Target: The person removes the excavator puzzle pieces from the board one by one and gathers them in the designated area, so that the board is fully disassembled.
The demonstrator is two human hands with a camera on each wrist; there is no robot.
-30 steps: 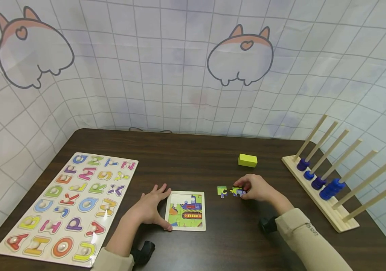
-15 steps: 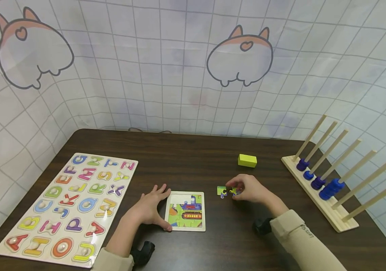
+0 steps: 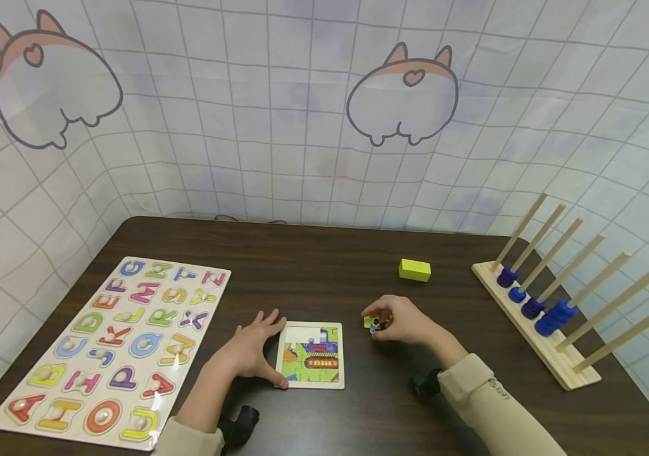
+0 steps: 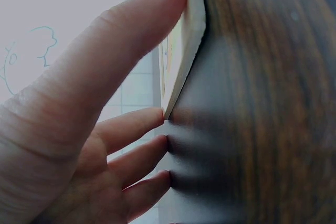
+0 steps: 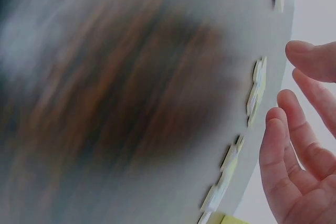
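My left hand (image 3: 252, 350) rests at the left side of a small jigsaw puzzle board (image 3: 342, 373), fingers spread. Its thumb lies on the board's edge and a fingertip touches the corner, as the left wrist view shows. The board's picture is a vehicle on green, with a bare pale patch at the upper left. Over loose jigsaw pieces to the right hovers my right hand (image 3: 406, 321), thumb and fingers apart. In the right wrist view a puzzle piece (image 5: 255, 93) lies flat just off the fingertips, and further pieces (image 5: 223, 179) lie beside it, partly overlapping in view.
A wooden alphabet board (image 3: 175, 386) with knobbed letters lies on the left of the dark table (image 3: 313, 272). Behind the right hand sits a yellow block (image 3: 414, 270). A wooden peg stand (image 3: 546, 342) with blue and purple rings stands at the right.
My right hand has moved left, from the right-hand loose pieces to over the leftmost one. The left hand and the puzzle board have stayed in place.
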